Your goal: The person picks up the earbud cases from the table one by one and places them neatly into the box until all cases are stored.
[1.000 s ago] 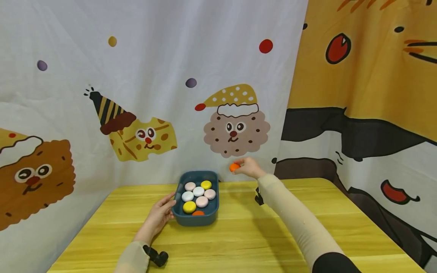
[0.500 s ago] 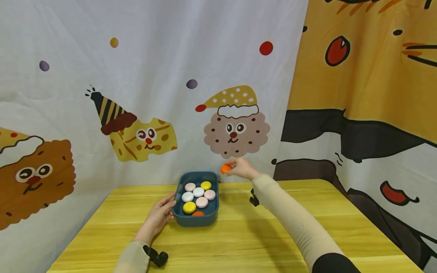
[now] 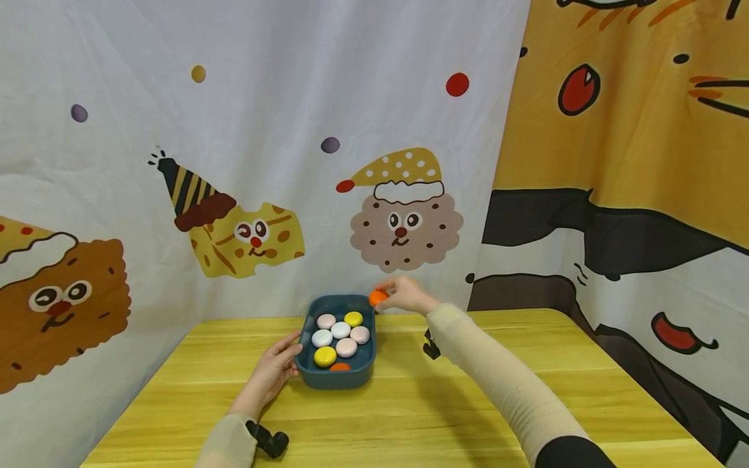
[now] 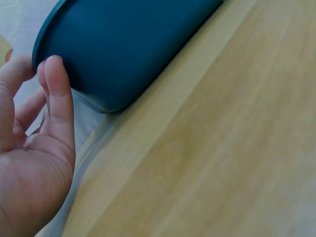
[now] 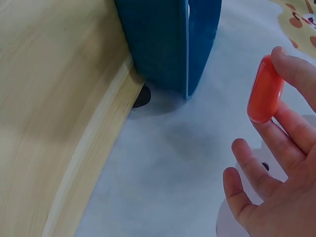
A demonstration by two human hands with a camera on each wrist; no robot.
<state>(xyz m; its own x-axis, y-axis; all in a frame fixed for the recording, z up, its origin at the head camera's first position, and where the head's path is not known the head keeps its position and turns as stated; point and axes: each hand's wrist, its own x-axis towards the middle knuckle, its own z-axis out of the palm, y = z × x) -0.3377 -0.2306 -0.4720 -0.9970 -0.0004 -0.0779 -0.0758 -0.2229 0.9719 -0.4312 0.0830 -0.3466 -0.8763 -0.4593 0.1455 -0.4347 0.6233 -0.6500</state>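
A dark blue rectangular bin [image 3: 336, 380] stands near the table's far edge in the head view. In it lie several glossy rounded discs, among them a yellow disc [image 3: 324, 356], a pink disc [image 3: 346, 348], a white disc [image 3: 341, 329] and a partly hidden orange disc [image 3: 339, 366]. The left hand [image 3: 275, 368] holds the bin's left side near the rim, its fingertips on the edge in the left wrist view. Beside the bin's far right corner and raised, the right hand [image 3: 407, 294] pinches another orange disc [image 5: 266, 91] between thumb and fingers, the other fingers spread.
The wooden table [image 3: 445, 403] ends just behind the bin. A white curtain [image 3: 263, 97] with printed cartoon food hangs behind it, and an orange printed cloth [image 3: 632, 130] hangs at the right. Black camera mounts sit on both wrists.
The right hand has moved left with the orange disc, from right of the bin to its far right corner. The left hand and the bin stay in place.
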